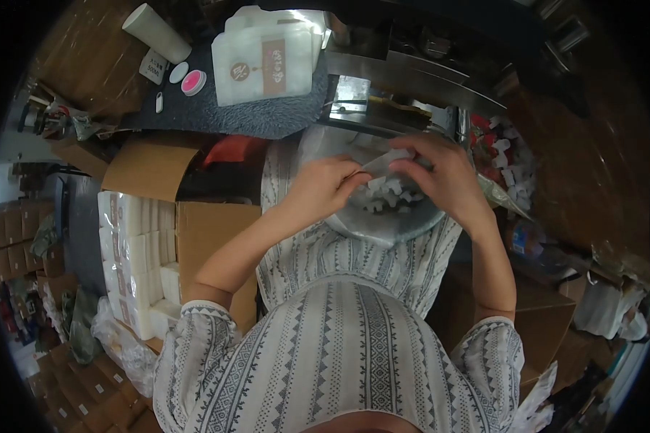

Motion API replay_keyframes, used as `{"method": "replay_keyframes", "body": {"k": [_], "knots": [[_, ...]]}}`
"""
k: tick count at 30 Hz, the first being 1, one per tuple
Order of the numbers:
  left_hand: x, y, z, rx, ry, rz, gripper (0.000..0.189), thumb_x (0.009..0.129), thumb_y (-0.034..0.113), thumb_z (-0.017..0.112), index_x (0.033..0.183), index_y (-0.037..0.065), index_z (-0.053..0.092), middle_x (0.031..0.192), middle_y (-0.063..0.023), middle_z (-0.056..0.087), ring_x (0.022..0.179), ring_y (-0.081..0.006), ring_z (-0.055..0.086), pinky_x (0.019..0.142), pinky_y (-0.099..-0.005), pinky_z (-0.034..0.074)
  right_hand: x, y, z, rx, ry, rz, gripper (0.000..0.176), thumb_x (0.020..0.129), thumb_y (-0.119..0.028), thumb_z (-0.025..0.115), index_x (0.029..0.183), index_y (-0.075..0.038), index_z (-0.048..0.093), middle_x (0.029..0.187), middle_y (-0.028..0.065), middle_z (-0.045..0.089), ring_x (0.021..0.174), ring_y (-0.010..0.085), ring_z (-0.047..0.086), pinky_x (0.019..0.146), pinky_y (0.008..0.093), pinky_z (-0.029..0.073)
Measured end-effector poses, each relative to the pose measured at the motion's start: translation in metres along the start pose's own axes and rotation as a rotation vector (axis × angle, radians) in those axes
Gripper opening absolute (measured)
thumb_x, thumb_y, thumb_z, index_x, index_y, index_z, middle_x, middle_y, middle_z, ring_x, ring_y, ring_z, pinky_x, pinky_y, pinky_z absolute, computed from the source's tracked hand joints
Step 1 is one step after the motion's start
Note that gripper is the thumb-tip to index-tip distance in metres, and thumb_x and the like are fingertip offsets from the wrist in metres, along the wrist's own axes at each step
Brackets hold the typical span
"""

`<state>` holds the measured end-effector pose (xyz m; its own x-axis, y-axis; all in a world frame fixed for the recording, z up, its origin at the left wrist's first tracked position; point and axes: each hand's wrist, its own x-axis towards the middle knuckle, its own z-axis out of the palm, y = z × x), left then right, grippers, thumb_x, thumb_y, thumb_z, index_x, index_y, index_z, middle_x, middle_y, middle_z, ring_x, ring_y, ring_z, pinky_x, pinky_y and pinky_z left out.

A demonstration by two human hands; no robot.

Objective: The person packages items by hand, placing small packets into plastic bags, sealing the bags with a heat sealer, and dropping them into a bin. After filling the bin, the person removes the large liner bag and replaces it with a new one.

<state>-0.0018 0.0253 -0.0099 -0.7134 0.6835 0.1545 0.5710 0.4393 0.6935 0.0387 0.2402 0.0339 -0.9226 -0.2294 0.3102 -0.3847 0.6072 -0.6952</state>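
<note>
Both grips are pinched nearly closed: the left hand (pixel 323 189) and the right hand (pixel 446 175) hold a small, thin, translucent white piece (pixel 386 160) between their fingertips, above a round bowl lined with clear plastic (pixel 414 229) at the lap. Small, irregular white pieces (pixel 390 189) lie in the bowl. Ahead of the left hand, printed white plastic packs (pixel 260 66) lie on a surface covered in dark, fuzzy cloth (pixel 285 123), near a round white tub with a pink top (pixel 193 82).
</note>
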Motion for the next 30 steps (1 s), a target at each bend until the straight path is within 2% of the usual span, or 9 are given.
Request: {"method": "replay_keyframes", "body": {"k": [6, 9, 13, 15, 17, 20, 21, 25, 30], "knots": [[0.058, -0.015, 0.026, -0.968, -0.066, -0.558, 0.028, 0.085, 0.021, 0.066, 0.096, -0.005, 0.065, 0.089, -0.0096, 0.066, 0.074, -0.0114, 0.063, 0.065, -0.0239, 0.051, -0.018, 0.018, -0.020, 0.058, 0.210, 0.310, 0.031, 0.082, -0.015, 0.067, 0.110, -0.004, 0.061, 0.087, 0.0133, 0.064, 0.079, 0.0257, 0.064, 0.070, 0.0333, 0.049], [0.075, -0.016, 0.021, -1.032, -0.079, -0.678, 0.030, 0.086, 0.022, 0.065, 0.098, -0.006, 0.064, 0.089, -0.0083, 0.066, 0.076, -0.0120, 0.063, 0.067, -0.0225, 0.051, -0.036, 0.019, -0.038, -0.188, 0.120, 0.353, 0.038, 0.081, -0.012, 0.067, 0.117, -0.003, 0.059, 0.095, 0.0122, 0.067, 0.085, 0.0191, 0.065, 0.074, 0.0298, 0.049], [0.064, -0.019, 0.017, -1.029, -0.021, -0.639, 0.033, 0.088, 0.027, 0.064, 0.098, -0.005, 0.065, 0.089, -0.0078, 0.065, 0.078, -0.0113, 0.062, 0.066, -0.0223, 0.051, -0.061, 0.066, -0.061, -0.644, 0.129, 0.616, 0.037, 0.083, -0.020, 0.064, 0.117, -0.009, 0.057, 0.090, 0.0188, 0.065, 0.083, 0.0354, 0.063, 0.074, 0.0422, 0.050], [0.066, -0.035, -0.018, -0.396, -0.169, -0.454, 0.041, 0.087, 0.034, 0.063, 0.098, -0.006, 0.063, 0.084, -0.0135, 0.067, 0.073, -0.0228, 0.067, 0.061, -0.0282, 0.053, -0.064, 0.079, -0.060, -0.850, 0.065, 0.730, 0.039, 0.083, -0.020, 0.063, 0.119, -0.010, 0.055, 0.091, 0.0200, 0.064, 0.085, 0.0381, 0.062, 0.075, 0.0440, 0.049], [0.065, -0.073, -0.050, 0.131, 0.296, -0.335, 0.053, 0.085, 0.043, 0.062, 0.111, -0.004, 0.058, 0.104, -0.0202, 0.063, 0.094, -0.0334, 0.063, 0.077, -0.0385, 0.050, -0.062, 0.080, -0.060, -0.726, 0.120, 0.758, 0.035, 0.080, -0.009, 0.061, 0.115, -0.005, 0.057, 0.095, 0.0233, 0.063, 0.088, 0.0420, 0.060, 0.073, 0.0472, 0.048], [0.047, -0.128, -0.039, 0.758, 0.417, -0.190, 0.061, 0.083, 0.042, 0.063, 0.125, 0.000, 0.049, 0.128, -0.0247, 0.048, 0.118, -0.0395, 0.047, 0.095, -0.0485, 0.038, -0.061, 0.095, -0.058, -0.664, 0.057, 0.723, 0.033, 0.081, -0.016, 0.060, 0.110, -0.004, 0.052, 0.092, 0.0231, 0.064, 0.089, 0.0432, 0.060, 0.075, 0.0491, 0.049], [0.033, -0.128, -0.021, 0.665, 0.362, -0.168, 0.064, 0.085, 0.038, 0.061, 0.134, 0.004, 0.040, 0.142, -0.0235, 0.031, 0.130, -0.0389, 0.033, 0.102, -0.0542, 0.026, -0.060, 0.096, -0.060, -0.663, 0.062, 0.722, 0.033, 0.081, -0.016, 0.060, 0.110, -0.004, 0.052, 0.092, 0.0231, 0.064, 0.089, 0.0432, 0.060, 0.075, 0.0491, 0.049], [-0.002, -0.099, -0.016, 0.692, 0.326, -0.002, 0.052, 0.086, 0.030, 0.061, 0.128, 0.004, 0.046, 0.133, -0.0207, 0.044, 0.122, -0.0389, 0.042, 0.097, -0.0496, 0.034, -0.062, 0.094, -0.059, -0.611, 0.085, 0.749, 0.029, 0.080, -0.013, 0.060, 0.105, -0.003, 0.049, 0.092, 0.0239, 0.064, 0.089, 0.0437, 0.060, 0.073, 0.0497, 0.048], [-0.018, -0.080, -0.037, 0.410, 0.442, -0.246, 0.012, 0.083, 0.012, 0.061, 0.094, 0.007, 0.064, 0.088, -0.0097, 0.063, 0.079, -0.0332, 0.060, 0.068, -0.0383, 0.047, -0.056, 0.058, -0.062, -0.575, 0.270, 0.729, 0.033, 0.081, -0.013, 0.061, 0.109, -0.002, 0.046, 0.088, 0.0224, 0.064, 0.082, 0.0432, 0.061, 0.071, 0.0482, 0.049]]}}
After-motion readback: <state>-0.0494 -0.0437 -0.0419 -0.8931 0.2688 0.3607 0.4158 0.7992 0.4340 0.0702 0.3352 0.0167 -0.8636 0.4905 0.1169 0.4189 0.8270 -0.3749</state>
